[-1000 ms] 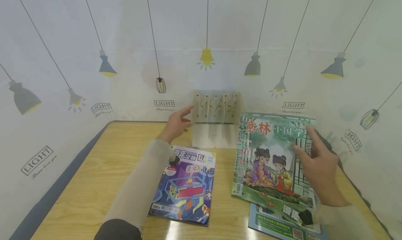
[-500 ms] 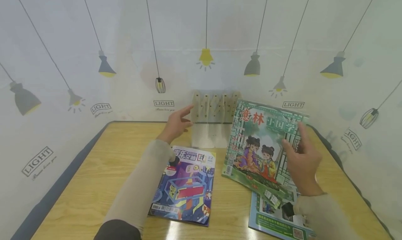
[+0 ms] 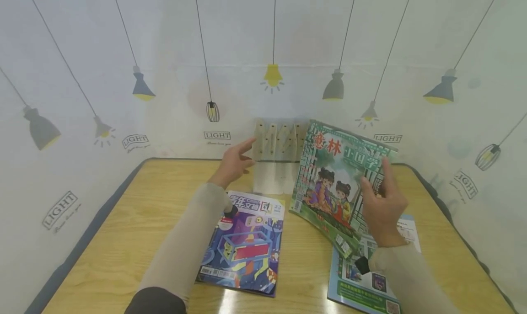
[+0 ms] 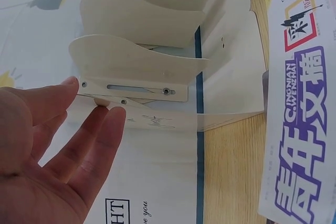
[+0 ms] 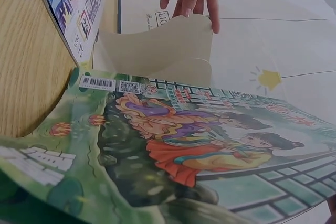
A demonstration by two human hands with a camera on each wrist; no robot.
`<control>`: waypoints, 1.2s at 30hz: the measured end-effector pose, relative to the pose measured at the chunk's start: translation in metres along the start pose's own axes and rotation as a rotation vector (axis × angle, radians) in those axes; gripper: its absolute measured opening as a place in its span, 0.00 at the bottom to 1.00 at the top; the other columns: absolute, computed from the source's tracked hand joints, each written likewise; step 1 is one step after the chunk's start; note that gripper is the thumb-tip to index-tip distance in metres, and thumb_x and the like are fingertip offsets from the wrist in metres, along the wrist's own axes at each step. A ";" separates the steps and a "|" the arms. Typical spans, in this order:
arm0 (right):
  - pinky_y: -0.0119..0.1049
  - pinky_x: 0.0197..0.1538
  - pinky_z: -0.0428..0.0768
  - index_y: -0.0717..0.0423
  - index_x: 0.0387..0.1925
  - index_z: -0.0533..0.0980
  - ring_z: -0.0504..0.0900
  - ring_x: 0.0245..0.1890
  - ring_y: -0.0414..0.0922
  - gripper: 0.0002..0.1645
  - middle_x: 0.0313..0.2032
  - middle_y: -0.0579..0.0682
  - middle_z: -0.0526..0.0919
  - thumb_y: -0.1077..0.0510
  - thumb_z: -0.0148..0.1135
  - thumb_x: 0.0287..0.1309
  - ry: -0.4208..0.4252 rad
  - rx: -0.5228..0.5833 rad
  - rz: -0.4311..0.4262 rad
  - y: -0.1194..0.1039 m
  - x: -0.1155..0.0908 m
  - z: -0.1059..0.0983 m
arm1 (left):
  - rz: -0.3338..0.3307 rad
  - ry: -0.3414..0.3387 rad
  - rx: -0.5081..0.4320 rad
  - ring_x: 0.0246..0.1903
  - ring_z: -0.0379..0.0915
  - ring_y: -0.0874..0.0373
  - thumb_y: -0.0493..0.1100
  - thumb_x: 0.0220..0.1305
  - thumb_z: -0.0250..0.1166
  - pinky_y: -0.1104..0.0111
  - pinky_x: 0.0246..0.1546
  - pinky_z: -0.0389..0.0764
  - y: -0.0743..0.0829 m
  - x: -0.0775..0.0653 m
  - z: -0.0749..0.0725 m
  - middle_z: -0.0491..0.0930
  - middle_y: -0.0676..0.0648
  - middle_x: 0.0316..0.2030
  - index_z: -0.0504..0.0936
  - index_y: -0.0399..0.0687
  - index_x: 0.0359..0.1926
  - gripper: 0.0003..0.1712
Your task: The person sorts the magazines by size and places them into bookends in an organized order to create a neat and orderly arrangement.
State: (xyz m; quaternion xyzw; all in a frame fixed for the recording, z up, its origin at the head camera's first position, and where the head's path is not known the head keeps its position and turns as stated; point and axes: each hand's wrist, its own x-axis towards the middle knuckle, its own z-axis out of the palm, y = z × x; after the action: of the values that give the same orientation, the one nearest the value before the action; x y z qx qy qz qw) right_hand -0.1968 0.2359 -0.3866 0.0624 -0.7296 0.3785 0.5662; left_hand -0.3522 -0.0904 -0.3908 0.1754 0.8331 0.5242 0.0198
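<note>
At the back of the table stands a cream desktop book rack [image 3: 269, 177] with several upright dividers. My left hand [image 3: 233, 163] holds the upper edge of its left end panel; in the left wrist view, thumb and fingers [image 4: 111, 129] lie on either side of that panel. My right hand [image 3: 384, 209] grips a green magazine [image 3: 329, 181] by its right edge, thumb on the cover, which shows two drawn figures. The magazine is raised and tilted, its upper left corner overlapping the rack's right side in the head view. Its lower corner bends in the right wrist view.
A purple magazine [image 3: 243, 250] lies on the wooden table [image 3: 164, 204] before the rack, beside my left forearm. Another magazine, with a blue and green cover [image 3: 362, 286], lies at the front right, partly beneath my right forearm. A lamp-patterned wall covering [image 3: 177, 99] rises behind.
My right hand has carried the green magazine left and upward toward the rack, tilting it clockwise and uncovering more of the magazine beneath. The left hand has stayed at the rack's end panel.
</note>
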 end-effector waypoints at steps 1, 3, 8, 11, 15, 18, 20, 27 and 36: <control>0.25 0.14 0.50 0.50 0.57 0.65 0.48 0.11 0.35 0.34 0.11 0.46 0.56 0.63 0.63 0.44 -0.001 -0.001 -0.001 0.000 0.000 0.000 | -0.002 0.005 0.002 0.39 0.72 0.59 0.30 0.50 0.60 0.66 0.28 0.79 0.001 -0.003 0.001 0.56 0.50 0.61 0.57 0.84 0.55 0.44; 0.24 0.13 0.50 0.50 0.57 0.64 0.48 0.10 0.35 0.34 0.11 0.46 0.56 0.62 0.63 0.45 -0.006 0.000 0.001 0.001 0.000 0.000 | -0.008 0.016 0.005 0.39 0.72 0.59 0.30 0.50 0.60 0.66 0.27 0.79 0.003 -0.010 0.002 0.56 0.50 0.61 0.57 0.85 0.55 0.44; 0.24 0.14 0.52 0.49 0.57 0.64 0.49 0.10 0.36 0.34 0.08 0.44 0.54 0.60 0.62 0.46 -0.006 -0.012 -0.005 0.004 -0.001 0.001 | -0.032 0.036 0.008 0.38 0.72 0.59 0.31 0.51 0.60 0.67 0.27 0.79 0.010 -0.028 0.005 0.56 0.50 0.61 0.56 0.86 0.55 0.44; 0.24 0.14 0.52 0.48 0.58 0.64 0.49 0.10 0.36 0.34 0.10 0.44 0.57 0.59 0.62 0.47 -0.017 -0.006 0.014 0.004 -0.002 0.001 | -0.048 0.052 0.009 0.38 0.72 0.60 0.30 0.50 0.60 0.68 0.27 0.79 0.013 -0.038 0.007 0.56 0.50 0.61 0.56 0.85 0.55 0.44; 0.24 0.13 0.52 0.48 0.58 0.63 0.48 0.09 0.35 0.34 0.15 0.48 0.62 0.59 0.61 0.47 -0.026 0.015 0.054 0.003 -0.001 0.000 | -0.074 0.074 0.016 0.38 0.72 0.60 0.31 0.50 0.60 0.69 0.27 0.78 0.017 -0.052 0.009 0.56 0.50 0.61 0.56 0.85 0.55 0.44; 0.24 0.14 0.52 0.47 0.58 0.63 0.48 0.10 0.34 0.33 0.23 0.49 0.73 0.60 0.61 0.47 -0.022 0.043 0.085 0.000 -0.001 0.001 | -0.094 0.086 0.018 0.38 0.72 0.60 0.31 0.50 0.60 0.69 0.27 0.78 0.020 -0.061 0.010 0.56 0.50 0.62 0.56 0.85 0.55 0.44; 0.24 0.14 0.53 0.46 0.58 0.64 0.48 0.10 0.34 0.33 0.31 0.48 0.78 0.60 0.62 0.47 -0.023 0.060 0.109 -0.002 -0.001 0.001 | -0.105 0.093 0.015 0.38 0.72 0.60 0.31 0.50 0.60 0.69 0.26 0.78 0.022 -0.068 0.011 0.56 0.50 0.62 0.56 0.86 0.55 0.44; 0.23 0.20 0.60 0.48 0.57 0.64 0.51 0.11 0.34 0.32 0.54 0.43 0.68 0.59 0.61 0.48 -0.010 0.077 0.112 -0.003 -0.002 0.011 | -0.101 0.098 0.002 0.38 0.73 0.58 0.30 0.50 0.60 0.68 0.26 0.79 0.022 -0.071 0.012 0.56 0.49 0.61 0.56 0.84 0.55 0.44; 0.22 0.28 0.70 0.49 0.56 0.67 0.63 0.14 0.41 0.31 0.47 0.45 0.75 0.59 0.62 0.47 0.051 0.047 0.033 -0.003 0.001 0.028 | -0.106 0.094 0.002 0.38 0.72 0.59 0.31 0.51 0.60 0.69 0.26 0.78 0.020 -0.069 0.013 0.55 0.50 0.62 0.56 0.85 0.55 0.44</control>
State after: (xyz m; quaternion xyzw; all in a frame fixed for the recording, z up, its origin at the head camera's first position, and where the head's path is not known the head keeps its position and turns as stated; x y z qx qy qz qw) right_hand -0.2176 0.2164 -0.3864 0.0538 -0.7066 0.4063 0.5768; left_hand -0.2792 -0.0934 -0.3896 0.1062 0.8417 0.5293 0.0081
